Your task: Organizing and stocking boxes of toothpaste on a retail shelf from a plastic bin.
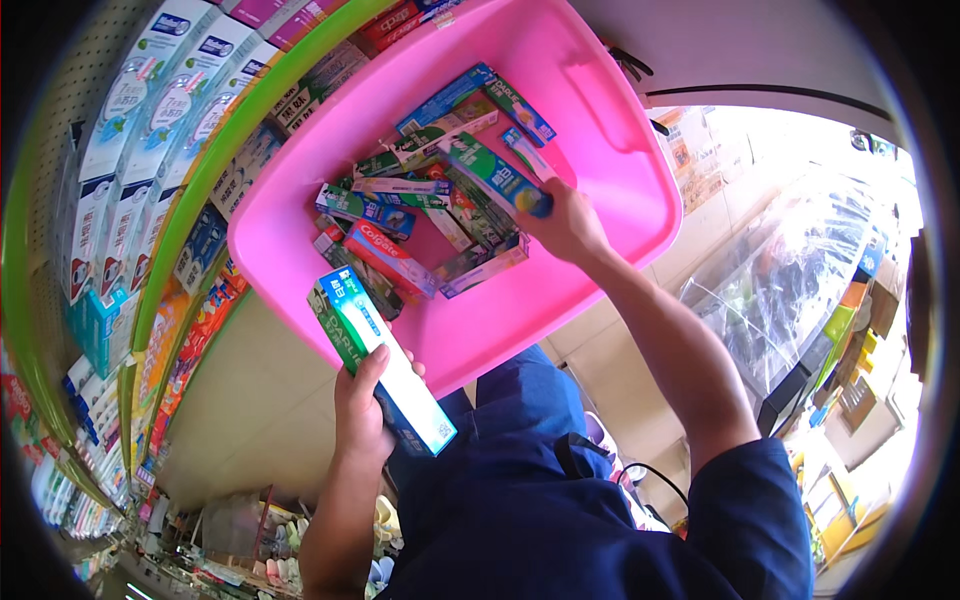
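Note:
A large pink plastic tub (480, 350) stands in front of me with several toothpaste boxes lying loose in it. My left hand (368, 405) is closed around a blue, green and white toothpaste box (385, 365), held tilted over the tub's near left edge. Inside the tub, my right hand (565, 222) grips the end of a green and blue toothpaste box (490, 170). Among the boxes lies a red toothpaste box (390, 257), left of the tub's middle. A blue and green box (520, 110) rests near the far side. My right fingertips are partly hidden behind the hand.
Shelves with curved green edges (190, 200) rise at the left, stocked with white and blue boxes (140, 130). At the right is a bulky thing wrapped in clear plastic (790, 270). Tiled floor (270, 400) shows below the tub.

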{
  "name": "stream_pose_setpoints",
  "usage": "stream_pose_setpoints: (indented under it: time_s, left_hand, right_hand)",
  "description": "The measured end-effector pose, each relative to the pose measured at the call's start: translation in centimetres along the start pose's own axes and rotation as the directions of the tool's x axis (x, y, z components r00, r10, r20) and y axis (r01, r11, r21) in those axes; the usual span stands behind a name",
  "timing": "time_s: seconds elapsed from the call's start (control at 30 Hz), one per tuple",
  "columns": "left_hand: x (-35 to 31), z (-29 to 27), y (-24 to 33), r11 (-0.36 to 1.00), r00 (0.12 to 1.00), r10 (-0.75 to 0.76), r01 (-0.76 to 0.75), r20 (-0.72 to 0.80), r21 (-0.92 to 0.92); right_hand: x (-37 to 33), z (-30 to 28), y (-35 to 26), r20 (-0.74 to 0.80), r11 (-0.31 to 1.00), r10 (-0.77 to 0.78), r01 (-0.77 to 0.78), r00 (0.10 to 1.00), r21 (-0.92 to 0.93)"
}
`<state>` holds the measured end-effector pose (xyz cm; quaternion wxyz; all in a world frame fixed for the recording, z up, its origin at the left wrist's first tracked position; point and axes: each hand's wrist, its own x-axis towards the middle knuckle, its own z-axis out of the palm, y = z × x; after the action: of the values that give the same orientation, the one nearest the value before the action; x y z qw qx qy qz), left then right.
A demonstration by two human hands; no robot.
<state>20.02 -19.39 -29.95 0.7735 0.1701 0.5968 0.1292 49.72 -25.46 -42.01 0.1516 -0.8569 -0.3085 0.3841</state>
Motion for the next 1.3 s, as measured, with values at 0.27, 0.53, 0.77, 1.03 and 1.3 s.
stream_pose_setpoints:
  time_s: [0.27, 0.53, 0.77, 1.03, 1.3]
  left_hand:
    - [-0.3, 1.2, 0.1, 1.0, 1.0, 0.003, -0.004, 0.014, 0.021]
    - [0.2, 1.4, -1.1, 0.996, 0.998, -0.062, 0.062, -0.008, -0.057]
    - [0.9, 0.5, -2.3, 0.994, 0.99, -0.105, 0.102, -0.088, -0.043]
    - [0.8, -1.2, -2.8, 0.989, 0.979, -0.136, 0.124, -0.152, -0.084]
    - [1.0, -1.1, -2.1, 0.988, 0.986, -0.143, 0.136, -0.087, -0.073]
  right_hand:
    - [-4.6, 2.2, -2.5, 0.331, 0.984, -0.079, 0.126, 0.94, -0.123]
    - [3.4, 9.4, 2.0, 0.553, 0.729, -0.354, 0.592, 0.755, -0.342]
    - [11.8, 7.0, 0.7, -0.063, 0.813, -0.481, 0.418, 0.874, -0.404]
    - [19.0, 10.5, -0.8, 0.088, 0.562, -0.643, 0.547, 0.76, -0.62]
    - [17.1, 8.4, 0.1, 0.058, 0.73, -0.51, 0.467, 0.858, -0.499]
